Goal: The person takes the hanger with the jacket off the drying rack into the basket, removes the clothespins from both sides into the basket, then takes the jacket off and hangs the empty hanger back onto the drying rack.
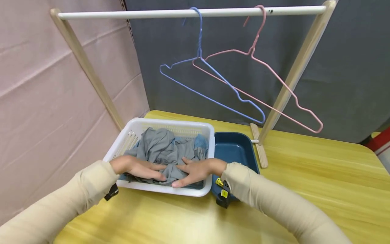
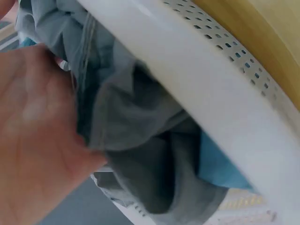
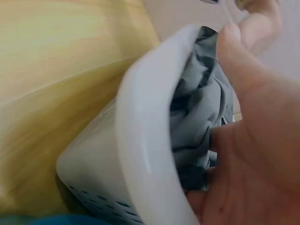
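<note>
A white plastic basket [image 1: 182, 124] holds a rumpled heap of grey clothing [image 1: 158, 144], with blue cloth [image 1: 200, 140] showing at its right side. My left hand [image 1: 141, 167] lies over the front left of the heap, its fingers extended towards the right. Facing it, my right hand [image 1: 196, 171] touches the grey cloth with spread, mostly straight fingers. In the left wrist view, grey fabric [image 2: 136, 112] with a stitched seam lies against the palm. The right wrist view has the fingertips partly hidden behind the clothing [image 3: 199, 122], just inside the basket rim [image 3: 145, 122].
A blue hanger [image 1: 200, 40] and a pink hanger [image 1: 256, 37] hang from the white rod [image 1: 122, 15] of a wood-legged rack. Right of the basket sits a dark blue tray [image 1: 234, 149] with a yellow clip [image 1: 219, 182] in it. Everything stands on a yellow wood-grain table [image 1: 304, 173].
</note>
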Motion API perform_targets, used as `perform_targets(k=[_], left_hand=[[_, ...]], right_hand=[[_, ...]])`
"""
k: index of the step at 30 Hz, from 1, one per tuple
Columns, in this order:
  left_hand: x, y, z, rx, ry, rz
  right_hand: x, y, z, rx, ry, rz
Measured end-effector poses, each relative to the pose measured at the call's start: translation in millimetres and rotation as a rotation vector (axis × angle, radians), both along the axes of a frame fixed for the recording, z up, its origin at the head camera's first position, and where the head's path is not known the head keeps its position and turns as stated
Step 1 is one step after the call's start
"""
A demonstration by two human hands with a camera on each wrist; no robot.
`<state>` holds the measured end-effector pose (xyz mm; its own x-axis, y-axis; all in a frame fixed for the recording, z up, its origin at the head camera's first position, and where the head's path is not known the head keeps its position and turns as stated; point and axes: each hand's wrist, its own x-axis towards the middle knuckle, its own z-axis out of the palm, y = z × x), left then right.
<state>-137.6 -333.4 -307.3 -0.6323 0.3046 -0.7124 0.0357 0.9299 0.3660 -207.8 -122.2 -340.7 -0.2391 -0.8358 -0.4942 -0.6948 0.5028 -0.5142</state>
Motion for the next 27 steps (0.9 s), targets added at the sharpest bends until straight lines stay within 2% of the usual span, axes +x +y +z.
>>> perform_targets(k=[4, 6, 10, 15, 20, 23, 27], left_hand=[[-13.9, 6.8, -0.9, -0.062, -0.043, -0.053], [-17.0, 8.5, 0.0, -0.078, -0.017, -0.066], [-16.1, 11.3, 6.7, -0.085, 0.061, -0.058], [-10.4, 17.3, 27.6, -0.116, 0.191, -0.071], [-8.7, 26.9, 51.6, -0.142, 0.316, -0.116], [-11.6, 33.4, 62.3, -0.087, 0.369, -0.172], [-16.7, 45.4, 72.1, 0.014, 0.392, -0.250]], right_hand=[[-2.0, 1.4, 1.3, -0.008, 0.039, -0.027], [-3.3, 5.2, 3.8, -0.034, 0.047, -0.045], [-3.7, 16.4, 11.5, -0.096, 0.045, -0.071], [1.3, 36.0, 25.3, -0.179, 0.029, -0.091], [7.3, 63.4, 36.1, -0.249, 0.010, -0.116], [10.4, 83.3, 38.2, -0.288, 0.016, -0.125], [13.5, 114.8, 34.8, -0.339, 0.017, -0.150]])
